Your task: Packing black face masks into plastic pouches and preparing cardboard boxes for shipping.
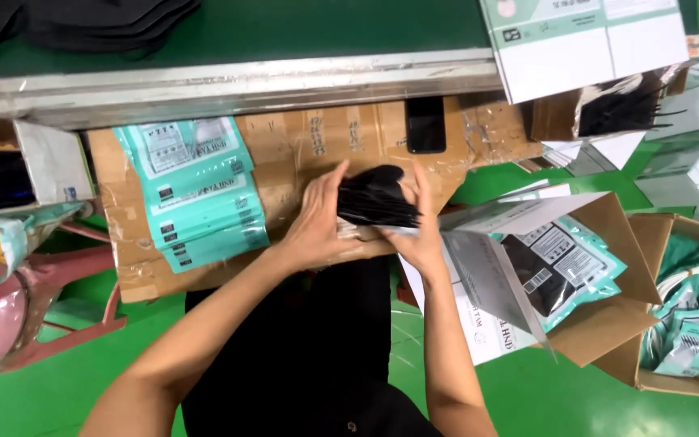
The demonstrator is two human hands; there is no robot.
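Hands: two in view, both the person's own, both working over the cardboard sheet at the centre of the bench.
Left hand: fingers curled, clasping the left edge of a black mask stack, thumb up along its side.
Right hand: fingers bent round the right edge of the same stack, palm cupped underneath; a slip of pale packaging peeks out below the grip.
Black mask stack: one bundle, many thin layers, too tight to count; pinched between both hands, held just above the cardboard, near its front edge.
Teal pouches: one fanned pile left of the hands, about five or six overlapping, lying flat on the cardboard, well apart from the left hand.
Phone: one, dark, lying face up at the back of the cardboard, just beyond the fingertips.
Open cartons at right: two. The nearer brown carton holds a filled teal pouch with black masks showing through its window; the farther carton holds several more teal pouches, jumbled, count unclear.
White boxes: one large white box at top right, plus a few smaller ones stacked beside it.
Metal rail: one, running across behind the cardboard, with a green belt beyond it.
Loose dark masks: one heap on the belt, top left.
Pink stool: one, low left, beside the bench.
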